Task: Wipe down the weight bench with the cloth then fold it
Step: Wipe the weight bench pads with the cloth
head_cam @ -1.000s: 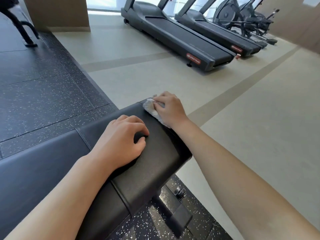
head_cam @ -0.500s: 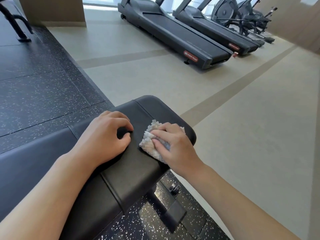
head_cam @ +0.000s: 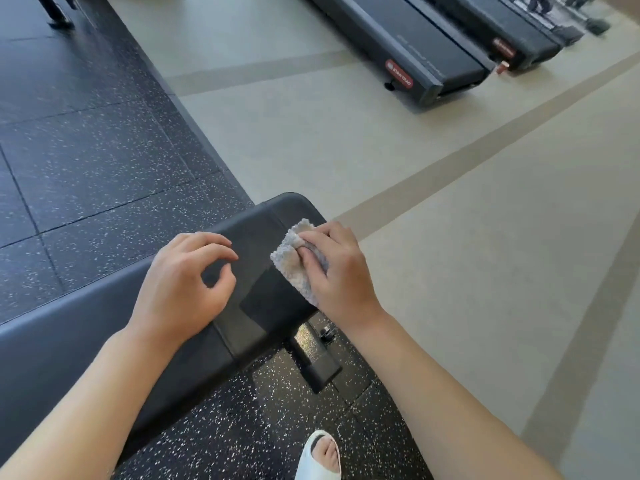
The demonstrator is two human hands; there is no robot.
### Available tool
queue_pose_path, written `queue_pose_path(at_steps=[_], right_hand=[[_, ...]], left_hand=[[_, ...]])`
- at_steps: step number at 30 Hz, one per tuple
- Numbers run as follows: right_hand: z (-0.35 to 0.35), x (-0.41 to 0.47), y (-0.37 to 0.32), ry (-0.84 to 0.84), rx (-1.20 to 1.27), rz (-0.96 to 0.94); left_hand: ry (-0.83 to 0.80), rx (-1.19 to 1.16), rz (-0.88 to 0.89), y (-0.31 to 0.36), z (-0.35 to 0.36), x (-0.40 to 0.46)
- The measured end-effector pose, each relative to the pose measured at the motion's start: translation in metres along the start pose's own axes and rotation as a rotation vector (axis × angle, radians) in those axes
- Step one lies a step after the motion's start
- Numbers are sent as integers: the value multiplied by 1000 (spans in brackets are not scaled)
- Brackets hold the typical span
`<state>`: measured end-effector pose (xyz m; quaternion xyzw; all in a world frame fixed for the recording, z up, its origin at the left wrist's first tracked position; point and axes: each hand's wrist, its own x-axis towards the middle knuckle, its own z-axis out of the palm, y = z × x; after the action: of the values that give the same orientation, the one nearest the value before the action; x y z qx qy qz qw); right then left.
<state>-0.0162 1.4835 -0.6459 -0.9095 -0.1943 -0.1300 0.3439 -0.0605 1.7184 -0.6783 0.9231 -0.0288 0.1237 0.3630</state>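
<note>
The black padded weight bench [head_cam: 263, 216] runs from lower left to its rounded end at centre. A small, fluffy white cloth [head_cam: 292, 265] lies bunched on the pad near the right edge. My right hand [head_cam: 341, 271] presses down on the cloth and grips it, covering its right half. My left hand [head_cam: 183, 282] rests on the pad just left of the cloth, fingers curled and holding nothing. A gap of bare pad separates the two hands.
Under the pad, the bench's black frame foot [head_cam: 317, 365] stands on dark speckled rubber flooring [head_cam: 86, 161]. Beige floor [head_cam: 485, 237] spreads to the right. Two treadmills [head_cam: 408, 53] stand at the back. A foot in a white sandal [head_cam: 320, 459] shows at the bottom.
My right hand drew the cloth back from the bench's far end toward me along the pad, then held near the right edge. My left hand loosened slightly. The camera tilted downward.
</note>
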Motion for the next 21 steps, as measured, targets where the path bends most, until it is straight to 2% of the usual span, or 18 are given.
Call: queue_pose_path(at_steps=[6, 13, 21], right_hand=[[-86, 26, -105, -22, 31, -36], [-191, 60, -267, -47, 54, -74], [-287, 86, -430, 4, 114, -168]], left_hand=[[7, 17, -59, 83, -119, -12], [57, 46, -66, 182, -282, -34], [158, 91, -131, 283, -455, -60]])
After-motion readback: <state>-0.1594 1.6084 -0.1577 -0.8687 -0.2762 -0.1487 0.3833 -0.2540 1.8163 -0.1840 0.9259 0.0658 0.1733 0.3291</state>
